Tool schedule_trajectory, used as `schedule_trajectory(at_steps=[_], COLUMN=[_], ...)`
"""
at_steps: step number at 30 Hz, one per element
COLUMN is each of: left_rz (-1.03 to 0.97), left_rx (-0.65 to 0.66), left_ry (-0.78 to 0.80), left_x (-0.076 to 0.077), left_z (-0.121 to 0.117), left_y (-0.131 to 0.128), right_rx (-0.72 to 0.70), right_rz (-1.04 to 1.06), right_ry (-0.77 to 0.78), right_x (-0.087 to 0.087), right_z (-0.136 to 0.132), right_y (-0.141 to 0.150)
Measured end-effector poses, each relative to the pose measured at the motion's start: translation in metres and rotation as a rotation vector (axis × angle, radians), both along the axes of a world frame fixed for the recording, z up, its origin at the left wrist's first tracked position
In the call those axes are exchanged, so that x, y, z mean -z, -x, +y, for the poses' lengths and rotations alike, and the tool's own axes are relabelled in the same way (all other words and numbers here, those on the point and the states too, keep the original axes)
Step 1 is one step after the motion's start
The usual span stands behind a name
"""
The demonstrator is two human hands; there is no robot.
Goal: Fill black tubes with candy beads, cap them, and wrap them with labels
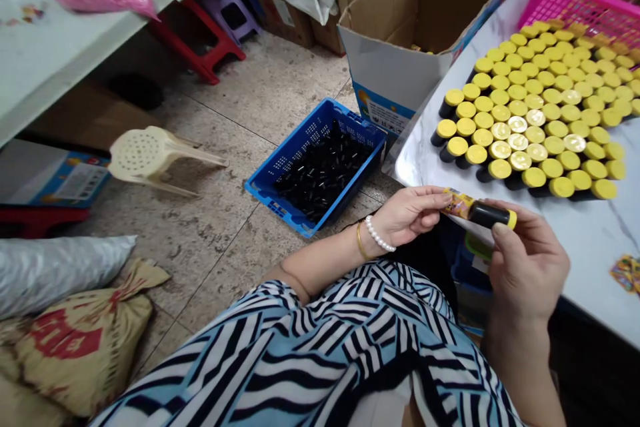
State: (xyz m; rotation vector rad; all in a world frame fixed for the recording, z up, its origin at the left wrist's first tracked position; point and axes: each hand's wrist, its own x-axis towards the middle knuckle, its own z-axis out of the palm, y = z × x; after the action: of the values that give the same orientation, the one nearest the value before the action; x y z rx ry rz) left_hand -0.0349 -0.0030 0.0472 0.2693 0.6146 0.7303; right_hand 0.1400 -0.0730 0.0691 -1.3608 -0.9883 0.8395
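Note:
In the head view, my right hand [533,260] grips a small black cylinder [487,215] with a yellow cap, its thumb and fingers closed around the capped end. My left hand [413,215] pinches a colourful printed label [457,204] between thumb and fingertips. The label meets the cylinder's bare end; whether it is stuck on cannot be made out. Beyond my hands, many upright black cylinders with yellow caps [535,117] stand packed together on the white marbled table [425,160]. A small heap of colourful labels [626,273] lies near the table's right side.
A blue crate [260,197] of black pieces sits on the floor. Behind it stands an open cardboard box [395,70] against the table. A pink basket [565,3] is at the back right. A cream stool [143,157] and tied sack [85,340] are on the left.

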Motion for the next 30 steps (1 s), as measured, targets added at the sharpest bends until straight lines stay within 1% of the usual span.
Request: schedule_trajectory(at_steps=[2, 6, 10, 12, 14, 17, 19, 21, 23, 25, 26, 28, 30], left_rz=[0.008, 0.001, -0.011, 0.005, 0.061, 0.161, 0.206, 0.215, 0.18, 0.142, 0.137, 0.149, 0.156], left_rx=[0.004, 0.023, 0.064, 0.054, 0.008, -0.065, -0.113, -0.13, -0.059, 0.041, 0.071, 0.099, 0.118], left_ry=[0.002, -0.021, -0.014, -0.032, -0.066, -0.127, -0.204, -0.323, -0.433, -0.499, -0.519, -0.551, -0.569], left_x=[-0.001, -0.001, 0.004, 0.007, 0.008, 0.005, 0.001, -0.002, -0.002, 0.0, 0.001, 0.003, 0.005], left_z=[-0.001, -0.001, -0.002, -0.004, -0.007, -0.013, -0.016, -0.018, -0.017, -0.016, -0.015, -0.013, -0.011], left_y=[-0.001, -0.003, -0.004, -0.004, -0.003, 0.0, 0.004, 0.007, 0.01, 0.01, 0.009, 0.007, 0.002], right_rx=[0.016, -0.024, 0.046, 0.049, 0.033, 0.037, 0.043, 0.018, -0.023, -0.077, -0.103, -0.133, -0.127], right_rz=[-0.045, -0.104, -0.232, -0.271, -0.277, -0.232, -0.205, -0.207, -0.238, -0.31, -0.365, -0.513, -0.661], right_ry=[0.011, 0.04, 0.039, -0.019, -0.108, -0.195, -0.223, -0.266, -0.294, -0.278, -0.257, -0.236, -0.267], right_x=[-0.005, -0.013, -0.014, -0.011, -0.005, 0.005, 0.01, 0.012, 0.012, 0.011, 0.01, 0.009, 0.01], right_z=[-0.004, -0.013, -0.015, -0.012, -0.009, -0.005, -0.006, -0.007, -0.01, -0.012, -0.012, -0.014, -0.015], right_y=[0.004, 0.008, 0.012, 0.014, 0.015, 0.013, 0.009, 0.006, 0.002, -0.002, -0.004, -0.009, -0.013])
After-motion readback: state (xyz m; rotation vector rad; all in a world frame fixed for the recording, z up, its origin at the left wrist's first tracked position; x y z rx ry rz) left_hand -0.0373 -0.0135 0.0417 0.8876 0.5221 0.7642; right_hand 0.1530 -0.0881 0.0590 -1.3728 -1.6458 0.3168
